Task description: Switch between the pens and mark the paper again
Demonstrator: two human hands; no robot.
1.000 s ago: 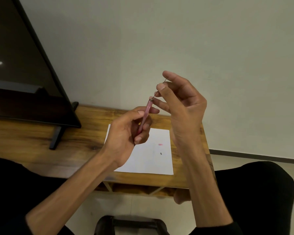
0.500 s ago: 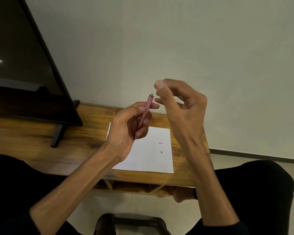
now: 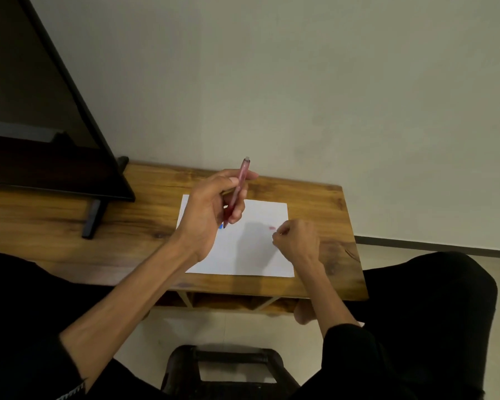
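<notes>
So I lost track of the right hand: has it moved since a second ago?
Yes. The right hand dropped from beside the pen down to the paper.

right hand point(image 3: 296, 241) dropped from pen point(image 3: 237, 194) to paper point(image 3: 251, 255), fingers curled

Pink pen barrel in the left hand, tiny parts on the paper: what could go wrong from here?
1. The left hand holds the pink pen barrel tilted, open end up; anything loose inside may slip out if it tips.
2. The right hand is down on the white paper beside a small pink piece; a brush could flick it off the wooden table.
3. Whether the curled right fingers pinch anything cannot be told; a tiny part could drop unnoticed.
</notes>
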